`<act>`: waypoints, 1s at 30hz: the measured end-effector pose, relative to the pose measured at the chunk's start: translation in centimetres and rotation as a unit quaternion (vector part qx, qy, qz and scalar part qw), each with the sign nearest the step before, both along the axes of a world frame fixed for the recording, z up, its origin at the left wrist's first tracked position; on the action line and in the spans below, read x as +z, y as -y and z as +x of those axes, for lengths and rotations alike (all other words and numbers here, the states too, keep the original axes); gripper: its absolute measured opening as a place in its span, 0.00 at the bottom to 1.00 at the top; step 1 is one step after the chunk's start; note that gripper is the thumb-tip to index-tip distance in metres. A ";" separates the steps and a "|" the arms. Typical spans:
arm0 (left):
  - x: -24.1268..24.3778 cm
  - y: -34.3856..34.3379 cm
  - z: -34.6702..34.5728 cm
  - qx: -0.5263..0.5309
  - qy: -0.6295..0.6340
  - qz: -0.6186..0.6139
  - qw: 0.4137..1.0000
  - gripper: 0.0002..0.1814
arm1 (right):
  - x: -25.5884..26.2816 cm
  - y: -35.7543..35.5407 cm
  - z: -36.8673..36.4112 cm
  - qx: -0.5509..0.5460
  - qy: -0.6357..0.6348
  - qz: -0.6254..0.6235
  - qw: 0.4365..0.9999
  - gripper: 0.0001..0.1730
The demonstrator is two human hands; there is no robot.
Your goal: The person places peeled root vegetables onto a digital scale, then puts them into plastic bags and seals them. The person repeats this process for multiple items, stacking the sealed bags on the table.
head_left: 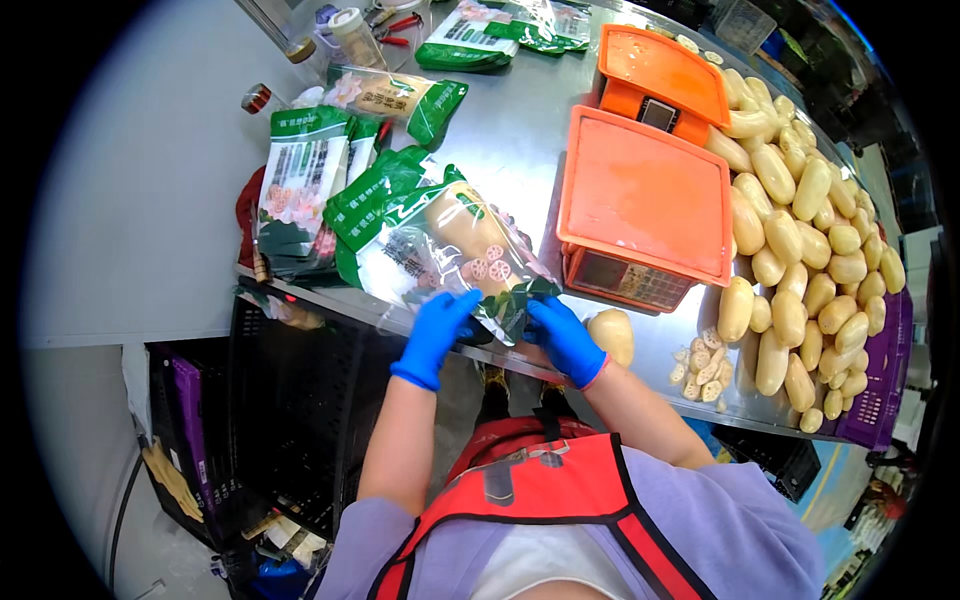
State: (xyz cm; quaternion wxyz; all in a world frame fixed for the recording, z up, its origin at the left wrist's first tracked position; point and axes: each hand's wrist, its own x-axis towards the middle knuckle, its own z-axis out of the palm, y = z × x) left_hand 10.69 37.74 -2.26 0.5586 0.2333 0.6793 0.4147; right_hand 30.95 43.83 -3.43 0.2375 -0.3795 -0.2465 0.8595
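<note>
Both my hands wear blue gloves and are at the lower end of a clear printed plastic bag (pixel 480 232) with a lotus root section inside. My left hand (pixel 435 330) pinches the bag's near left corner, and my right hand (pixel 559 334) grips its near right corner. Beneath the bag, partly covered, lie green and white printed bags (pixel 375 202). A peeled lotus root section (pixel 611 337) rests on the metal table (pixel 517 112) just right of my right hand.
Two orange scales (pixel 645 187) (pixel 660 67) stand right of centre. Beyond them are piled peeled lotus roots (pixel 810 262) and cut slices (pixel 705 367). Stacked bags (pixel 304 180), a filled bag (pixel 397 97) and a jar (pixel 356 37) are at left. A black crate (pixel 292 420) stands below the table edge.
</note>
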 end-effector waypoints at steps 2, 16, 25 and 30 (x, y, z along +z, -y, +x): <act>1.1 1.2 1.4 -0.026 0.049 0.023 0.998 0.15 | -1.5 0.4 -1.1 -0.053 -0.104 -0.037 0.992 0.19; -0.8 4.7 0.8 0.130 0.230 0.026 0.964 0.20 | -2.6 -2.5 -9.7 0.110 0.189 0.398 0.891 0.14; -0.8 0.8 -2.1 0.062 0.112 0.065 0.990 0.11 | -7.3 -2.8 -10.4 0.074 0.277 0.604 0.744 0.20; -1.1 1.8 -1.8 0.017 0.105 0.083 0.991 0.09 | -4.3 -3.4 -12.9 0.097 0.191 0.545 0.810 0.25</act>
